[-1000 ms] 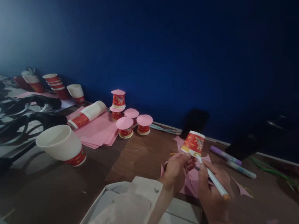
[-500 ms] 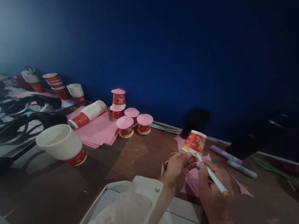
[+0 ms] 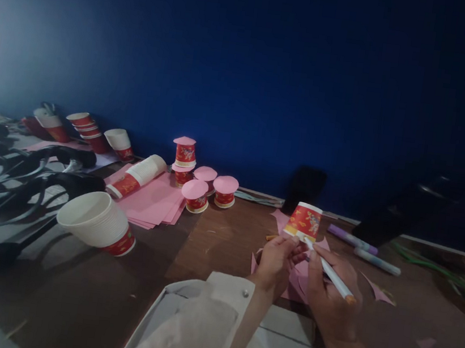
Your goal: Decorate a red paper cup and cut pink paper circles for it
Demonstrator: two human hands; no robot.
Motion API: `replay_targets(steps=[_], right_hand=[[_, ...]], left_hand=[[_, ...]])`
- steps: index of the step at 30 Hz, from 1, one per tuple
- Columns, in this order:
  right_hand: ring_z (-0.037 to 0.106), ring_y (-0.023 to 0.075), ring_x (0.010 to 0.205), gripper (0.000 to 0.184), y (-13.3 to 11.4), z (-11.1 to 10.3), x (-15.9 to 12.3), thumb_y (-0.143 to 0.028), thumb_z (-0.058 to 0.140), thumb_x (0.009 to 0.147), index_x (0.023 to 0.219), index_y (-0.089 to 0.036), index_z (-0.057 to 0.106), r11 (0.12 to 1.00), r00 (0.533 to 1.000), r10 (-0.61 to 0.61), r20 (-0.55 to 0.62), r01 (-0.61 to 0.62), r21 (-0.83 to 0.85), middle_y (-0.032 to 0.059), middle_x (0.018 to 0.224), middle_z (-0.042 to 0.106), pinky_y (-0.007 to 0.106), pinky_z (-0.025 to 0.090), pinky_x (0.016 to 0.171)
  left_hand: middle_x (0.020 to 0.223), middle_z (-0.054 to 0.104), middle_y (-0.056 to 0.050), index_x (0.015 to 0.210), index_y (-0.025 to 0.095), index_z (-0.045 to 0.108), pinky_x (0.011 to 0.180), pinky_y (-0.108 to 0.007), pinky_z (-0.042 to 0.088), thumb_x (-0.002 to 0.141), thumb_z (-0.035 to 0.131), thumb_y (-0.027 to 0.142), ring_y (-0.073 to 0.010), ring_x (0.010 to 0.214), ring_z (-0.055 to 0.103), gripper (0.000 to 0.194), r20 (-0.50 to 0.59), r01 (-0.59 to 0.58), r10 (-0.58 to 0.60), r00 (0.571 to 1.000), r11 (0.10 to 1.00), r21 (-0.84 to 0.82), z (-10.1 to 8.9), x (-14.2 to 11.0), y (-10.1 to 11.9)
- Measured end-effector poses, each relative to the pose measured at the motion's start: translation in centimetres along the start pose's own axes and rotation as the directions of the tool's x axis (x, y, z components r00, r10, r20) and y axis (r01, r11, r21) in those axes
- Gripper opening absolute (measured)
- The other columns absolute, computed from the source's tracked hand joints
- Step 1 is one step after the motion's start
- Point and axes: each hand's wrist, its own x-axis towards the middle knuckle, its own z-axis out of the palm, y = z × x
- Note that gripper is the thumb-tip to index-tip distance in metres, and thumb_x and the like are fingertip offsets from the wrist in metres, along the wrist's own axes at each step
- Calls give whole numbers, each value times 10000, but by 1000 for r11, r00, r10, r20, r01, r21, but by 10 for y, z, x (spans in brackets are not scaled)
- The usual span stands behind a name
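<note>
My left hand (image 3: 275, 264) is closed on the lower rim of an upside-down red paper cup (image 3: 306, 220), its gold band partly behind the fingers. In my right hand (image 3: 333, 293) is a white marker (image 3: 336, 280) with an orange end, its tip at the cup's lower edge. Pink paper scraps (image 3: 298, 281) lie beneath both hands. Just beyond the right hand rest a purple marker (image 3: 352, 239) and a pale marker (image 3: 377, 262).
Several red cups with pink paper tops (image 3: 225, 186) stand left of centre. Further left are pink sheets (image 3: 155, 204) under a lying cup stack (image 3: 145, 171), another stack of cups (image 3: 95, 221), and black headsets (image 3: 42, 189). A white box (image 3: 279, 340) sits in front of me.
The cup has shifted very slightly to the right in my left hand, and the marker tip has moved a little along its rim to the left. All else stays put.
</note>
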Motion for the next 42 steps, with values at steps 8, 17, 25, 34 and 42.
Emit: replay_targets(steps=[8,17,25,34,42], right_hand=[[710,220,785,143,0,-2,1,-273,616,981,952,-183,723,1000,1000,24,11,-24,-7,78,847,769,388,558,834],[730,225,828,116,0,-1,3,-206,625,974,1044,-164,707,999,999,-40,-8,40,-35,95,911,784,400,557,867],[717,217,784,145,0,0,3,-269,609,988,950,-176,714,1000,1000,-2,11,2,3,78,853,777,421,548,896],[722,236,832,110,0,0,1,-229,636,968,1013,-184,726,1000,1000,-7,-18,7,-13,83,898,785,449,570,909],[732,239,817,118,0,0,3,-205,625,970,1000,-150,725,999,999,-22,-29,20,-50,106,894,792,444,577,898]], left_hand=[[723,666,-14,736,131,668,688,-237,479,576,965,285,-110,666,626,371,-18,-5,5,1000,1000,-8,0,0,0],[722,674,-20,743,124,682,694,-235,471,562,962,277,-106,658,619,367,-1,3,-3,1000,1000,4,0,1,-1],[698,643,-12,710,133,654,697,-244,471,600,954,275,-105,646,594,350,-7,-14,14,1000,1000,-1,1,-1,0],[727,674,-31,749,118,690,700,-255,482,601,953,259,-117,651,625,333,-29,6,-5,1000,1000,10,4,-2,1],[720,671,-28,733,127,673,711,-253,494,612,927,239,-135,691,661,303,-21,8,-9,1000,1000,-3,1,0,0]])
